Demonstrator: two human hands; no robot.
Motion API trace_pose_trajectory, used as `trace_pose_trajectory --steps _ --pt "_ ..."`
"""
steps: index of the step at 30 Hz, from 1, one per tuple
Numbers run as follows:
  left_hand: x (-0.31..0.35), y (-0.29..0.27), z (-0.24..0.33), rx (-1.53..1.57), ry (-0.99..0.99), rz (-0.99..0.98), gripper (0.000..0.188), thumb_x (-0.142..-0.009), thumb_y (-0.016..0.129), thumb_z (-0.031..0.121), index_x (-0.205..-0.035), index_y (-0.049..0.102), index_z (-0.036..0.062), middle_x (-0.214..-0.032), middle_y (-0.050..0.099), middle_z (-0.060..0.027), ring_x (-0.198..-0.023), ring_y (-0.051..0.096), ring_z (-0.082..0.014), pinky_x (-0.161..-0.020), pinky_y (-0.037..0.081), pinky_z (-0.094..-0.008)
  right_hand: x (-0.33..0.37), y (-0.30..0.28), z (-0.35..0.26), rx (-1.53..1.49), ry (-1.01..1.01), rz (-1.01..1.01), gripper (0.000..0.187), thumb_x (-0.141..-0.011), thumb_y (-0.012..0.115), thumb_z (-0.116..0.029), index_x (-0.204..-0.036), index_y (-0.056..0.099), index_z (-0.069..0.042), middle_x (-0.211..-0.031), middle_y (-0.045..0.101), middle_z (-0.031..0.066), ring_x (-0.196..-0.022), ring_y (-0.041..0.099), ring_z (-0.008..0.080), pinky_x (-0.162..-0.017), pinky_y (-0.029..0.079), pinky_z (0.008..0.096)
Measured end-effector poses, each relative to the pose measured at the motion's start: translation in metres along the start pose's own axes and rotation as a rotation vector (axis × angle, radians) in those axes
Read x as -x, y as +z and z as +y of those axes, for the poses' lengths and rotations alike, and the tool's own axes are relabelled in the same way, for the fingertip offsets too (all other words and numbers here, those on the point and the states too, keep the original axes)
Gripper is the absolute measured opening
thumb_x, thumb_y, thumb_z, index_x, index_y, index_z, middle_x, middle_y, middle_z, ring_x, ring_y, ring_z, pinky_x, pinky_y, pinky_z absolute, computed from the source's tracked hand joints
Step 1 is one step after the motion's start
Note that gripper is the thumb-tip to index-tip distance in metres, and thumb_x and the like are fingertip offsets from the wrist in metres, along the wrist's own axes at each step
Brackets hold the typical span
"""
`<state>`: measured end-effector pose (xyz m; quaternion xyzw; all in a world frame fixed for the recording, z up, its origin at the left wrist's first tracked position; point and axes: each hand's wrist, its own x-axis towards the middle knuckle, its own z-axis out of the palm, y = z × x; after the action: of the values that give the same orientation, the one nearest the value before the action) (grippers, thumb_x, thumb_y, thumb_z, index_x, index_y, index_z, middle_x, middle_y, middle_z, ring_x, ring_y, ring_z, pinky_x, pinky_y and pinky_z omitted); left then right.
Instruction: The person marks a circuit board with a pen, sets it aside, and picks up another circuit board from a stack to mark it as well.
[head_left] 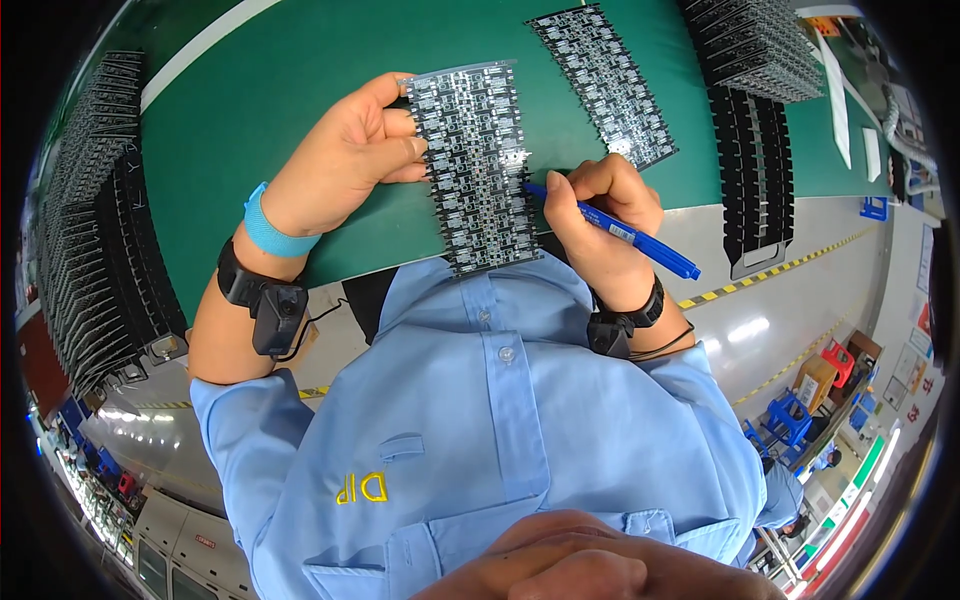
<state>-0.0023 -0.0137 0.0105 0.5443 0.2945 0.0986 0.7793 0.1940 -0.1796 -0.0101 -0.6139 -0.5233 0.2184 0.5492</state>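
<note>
A panel of small circuit boards (475,170), black with rows of silvery parts, is held up over the near edge of the green table. My left hand (350,155) grips it by its left edge, thumb in front and fingers curled behind. In my right hand (605,220) is a blue marker pen (640,240), its tip end at the panel's right edge. Whether the tip touches the panel I cannot tell. A second circuit board panel (605,85) lies on the table beyond my right hand.
At the left stands a black rack (115,250) packed with many upright panels. Another black rack (757,170) at the right holds a stack of panels (755,50) toward its far end. The green tabletop (240,100) stretches between them. Yellow-black floor tape (735,285) runs past the table.
</note>
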Motion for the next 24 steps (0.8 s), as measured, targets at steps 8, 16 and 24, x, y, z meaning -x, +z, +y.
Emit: trace_pose_trajectory --steps 8,16,24 --pt "0.000 0.001 0.000 0.000 0.009 -0.011 0.041 -0.096 0.050 0.003 -0.135 0.039 0.0021 -0.094 0.063 0.0022 -0.087 0.058 -0.0015 -0.080 0.051 -0.0191 -0.001 0.001 -0.002 0.054 -0.004 0.006 0.027 -0.080 0.071 0.008 -0.071 0.048 -0.003 -0.063 0.055 0.0012 -0.055 0.048 0.0057 -0.051 0.039 0.0222" --pt "0.000 0.002 0.001 0.025 0.025 -0.029 0.041 -0.096 0.049 0.002 -0.136 0.039 0.0025 -0.093 0.062 0.0024 -0.086 0.058 -0.0014 -0.082 0.051 -0.0190 0.000 0.000 -0.001 -0.027 0.022 0.026 0.027 -0.082 0.069 0.008 -0.073 0.047 -0.004 -0.064 0.055 0.0013 -0.055 0.047 0.0056 -0.052 0.038 0.0220" --pt "0.005 0.011 0.007 0.040 -0.010 -0.042 0.046 -0.095 0.048 -0.001 -0.139 0.038 0.0024 -0.104 0.066 -0.0024 -0.095 0.062 -0.0060 -0.086 0.052 -0.0227 -0.002 -0.004 -0.007 -0.124 0.049 0.057 0.027 -0.084 0.067 0.008 -0.075 0.045 -0.005 -0.064 0.055 0.0017 -0.056 0.045 0.0060 -0.055 0.037 0.0224"
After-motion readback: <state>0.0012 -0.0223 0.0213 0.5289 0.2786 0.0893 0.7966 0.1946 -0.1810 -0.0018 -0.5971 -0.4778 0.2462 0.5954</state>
